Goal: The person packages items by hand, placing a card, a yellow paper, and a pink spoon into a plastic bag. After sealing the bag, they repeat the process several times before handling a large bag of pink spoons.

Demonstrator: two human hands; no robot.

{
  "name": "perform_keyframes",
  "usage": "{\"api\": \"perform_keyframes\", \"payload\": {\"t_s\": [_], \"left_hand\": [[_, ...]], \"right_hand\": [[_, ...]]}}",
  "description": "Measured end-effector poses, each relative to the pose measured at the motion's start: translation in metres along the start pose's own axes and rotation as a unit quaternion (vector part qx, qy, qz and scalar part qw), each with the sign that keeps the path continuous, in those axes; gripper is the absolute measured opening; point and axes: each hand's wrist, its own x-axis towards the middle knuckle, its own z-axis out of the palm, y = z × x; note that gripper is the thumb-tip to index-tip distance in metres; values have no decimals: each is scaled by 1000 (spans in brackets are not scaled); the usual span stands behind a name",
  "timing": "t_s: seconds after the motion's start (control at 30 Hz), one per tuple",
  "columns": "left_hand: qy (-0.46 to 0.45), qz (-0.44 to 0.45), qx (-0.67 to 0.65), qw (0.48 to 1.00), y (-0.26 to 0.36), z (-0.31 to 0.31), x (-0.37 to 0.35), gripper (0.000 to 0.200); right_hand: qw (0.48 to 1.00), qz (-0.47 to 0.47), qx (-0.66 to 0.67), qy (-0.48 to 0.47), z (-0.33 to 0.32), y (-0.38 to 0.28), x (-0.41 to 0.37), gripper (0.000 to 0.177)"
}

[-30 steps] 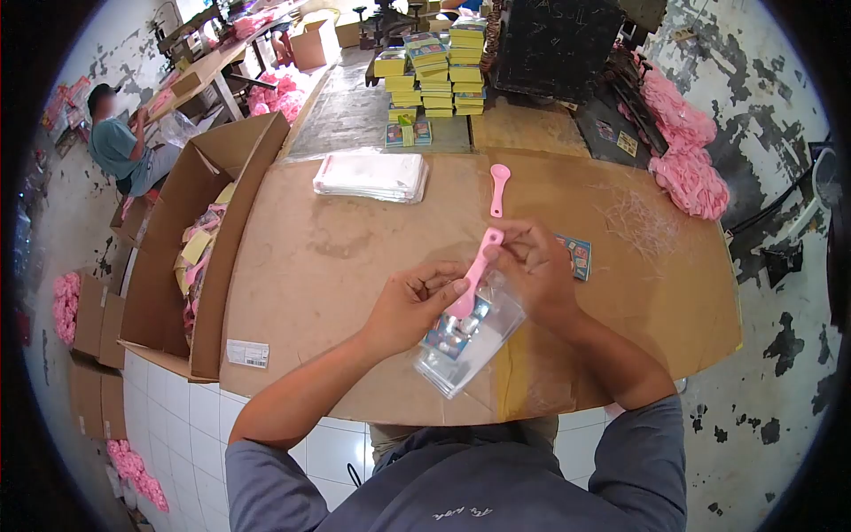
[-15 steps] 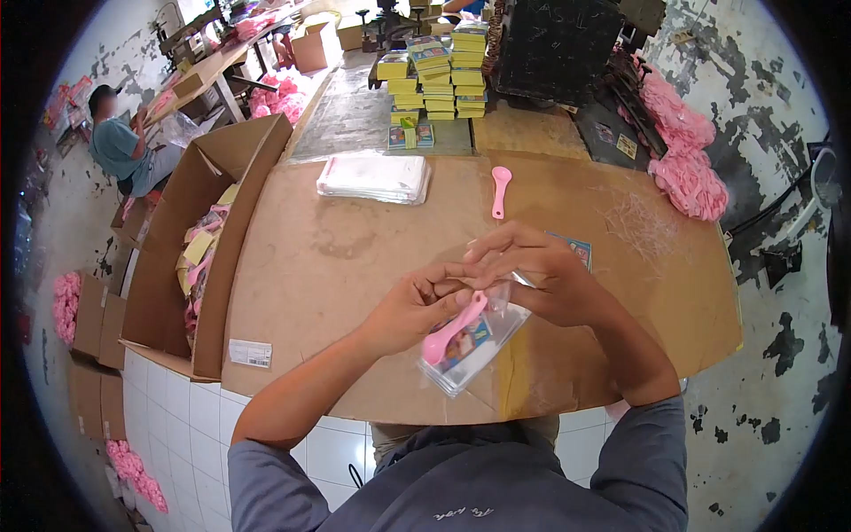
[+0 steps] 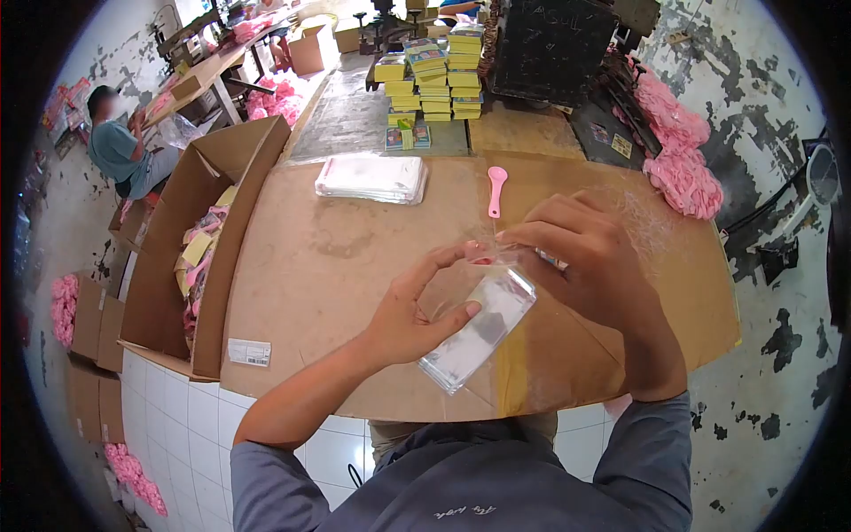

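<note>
My left hand [image 3: 412, 310] holds a clear plastic bag [image 3: 496, 252] at its fingertips, with a bit of pink showing there. The thumb rests over a stack of clear bags [image 3: 483, 332] lying slanted on the cardboard-covered table [image 3: 301, 293]. My right hand [image 3: 581, 257] pinches the bag's upper end, its fingers close to the left fingertips. Under the right hand a printed card [image 3: 554, 259] is mostly hidden. Beyond the hands lies a pink spoon [image 3: 496, 191].
A pile of clear bags [image 3: 370, 179] lies at the back, before stacks of yellow-edged cards [image 3: 434, 80]. An open carton [image 3: 253, 222] stands left. Pink bundles [image 3: 683, 168] lie back right. A seated person [image 3: 120, 151] is far left.
My right hand has moved right and turned over. The pink spoon and card that lay over the slanted stack no longer show there. My left hand has opened wider across the stack.
</note>
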Motion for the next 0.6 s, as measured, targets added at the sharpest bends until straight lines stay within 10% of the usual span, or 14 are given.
{"api": "perform_keyframes", "payload": {"t_s": [0.6], "left_hand": [[59,-53,-90,993,16,0,-2,33]], "right_hand": [[990,-26,24,139,32,-15,4,23]]}}
